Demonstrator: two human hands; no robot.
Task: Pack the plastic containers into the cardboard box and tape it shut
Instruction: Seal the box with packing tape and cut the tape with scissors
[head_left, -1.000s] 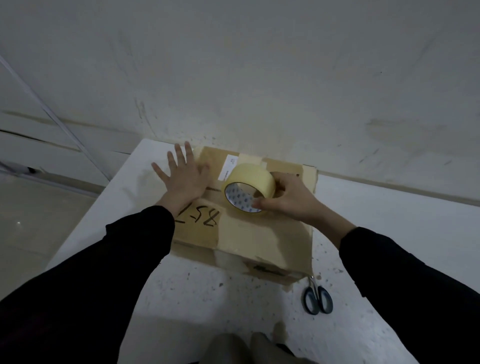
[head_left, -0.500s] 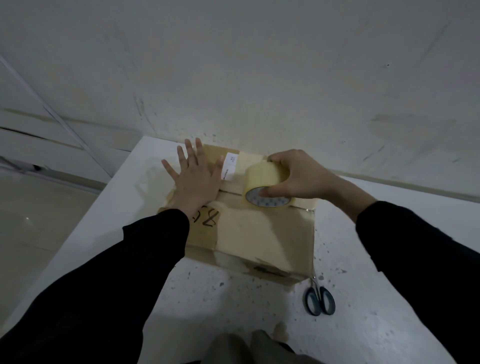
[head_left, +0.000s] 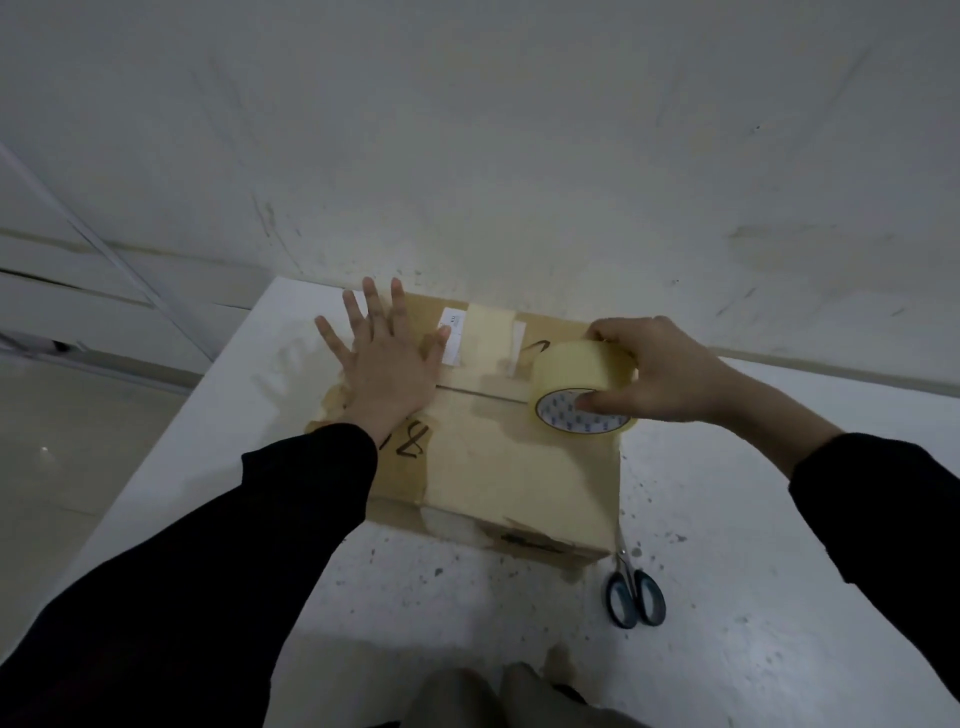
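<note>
Box: the closed brown cardboard box (head_left: 509, 473) sits on the speckled white table (head_left: 753, 545) by the wall; no plastic containers show, so they are presumably inside
Left hand: the left hand (head_left: 387, 371) lies flat with fingers spread on the flaps, likely pinning them for taping
Right hand: the right hand (head_left: 670, 371) grips the pale yellow roll of packing tape (head_left: 576, 371) at the seam's right end, probably to lay a strip
Scissors: blue-handled scissors (head_left: 635, 597) lie beside the box's near right corner, handy for cutting

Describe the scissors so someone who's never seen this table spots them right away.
Find the white table, then the cardboard box on it. The scissors lie flat on the tabletop at the box's near right corner. Dark handle loops set them apart from the yellowish tape roll.
</note>
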